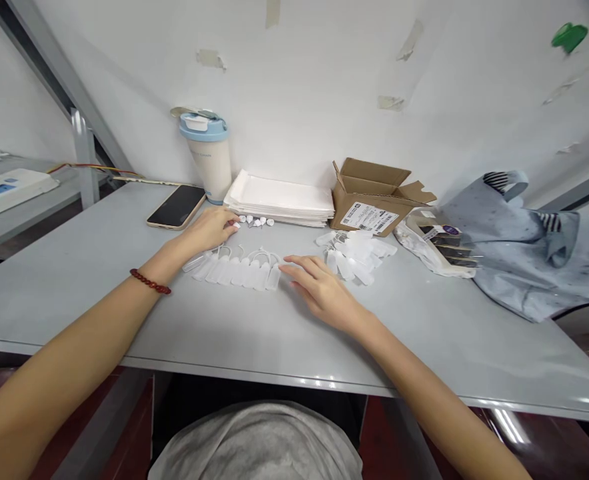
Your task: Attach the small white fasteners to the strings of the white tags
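My left hand (213,230) reaches to the back of the grey table, its fingertips pinched at a small white piece (237,226). Beside it lie several more small white pieces (260,221). In front is a row of flat translucent white tags (239,271), side by side with thin white loops at their tops. My right hand (324,288) rests at the row's right end, fingers apart and holding nothing, the tips close to the last tag. Behind it sits a loose heap of similar white tags (357,255).
At the back stand a cup with a blue lid (208,157), a stack of white envelopes (284,200) and an open cardboard box (369,200). A phone (178,206) lies left. Rightward are a plastic-wrapped tray (437,243) and blue cloth (524,247).
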The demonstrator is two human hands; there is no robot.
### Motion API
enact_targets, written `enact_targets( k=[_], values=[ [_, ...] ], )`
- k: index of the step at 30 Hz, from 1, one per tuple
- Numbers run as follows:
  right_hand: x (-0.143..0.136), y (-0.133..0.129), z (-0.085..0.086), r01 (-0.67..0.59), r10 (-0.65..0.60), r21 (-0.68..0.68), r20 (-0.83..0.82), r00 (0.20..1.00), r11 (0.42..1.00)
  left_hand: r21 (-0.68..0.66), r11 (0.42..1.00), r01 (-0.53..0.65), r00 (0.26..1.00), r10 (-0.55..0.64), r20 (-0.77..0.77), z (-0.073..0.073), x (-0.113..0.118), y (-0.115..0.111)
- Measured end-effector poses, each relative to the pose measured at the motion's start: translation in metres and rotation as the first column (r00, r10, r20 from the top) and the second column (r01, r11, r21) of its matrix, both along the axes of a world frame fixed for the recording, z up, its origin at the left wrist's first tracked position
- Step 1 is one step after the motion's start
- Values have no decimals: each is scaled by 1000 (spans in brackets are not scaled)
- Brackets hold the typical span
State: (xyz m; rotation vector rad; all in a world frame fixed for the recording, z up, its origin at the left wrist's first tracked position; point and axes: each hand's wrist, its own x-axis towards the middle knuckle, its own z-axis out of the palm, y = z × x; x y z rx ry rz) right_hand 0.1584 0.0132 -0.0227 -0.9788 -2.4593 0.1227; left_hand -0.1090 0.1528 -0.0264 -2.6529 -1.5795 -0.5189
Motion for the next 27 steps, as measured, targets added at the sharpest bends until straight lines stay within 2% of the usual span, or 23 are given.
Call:
enact_targets(
  k=[6,11,17,23,27],
  values=[
    [-7,-2,-4,-65,69,-63,65,995,996,-38,999,26,998,-24,54,-5,4,0],
    [-10,-1,-5,-66,71,-71,69,995,995,-38,998,59,993,-55,103,-4,6,-3],
    [-6,0,-8,-45,46,-70,11,999,997,-20,998,56,998,-55,42,-2,10,-7],
    [-7,-1,-13,4,-13,-101,-90,996,995,-5,997,74,994,-73,77,1,14,-11],
    [-10,-1,-12,23,-44,-161,-130,991,987,-12,996,84,990,-82,111,8,20,-20]
  ],
)
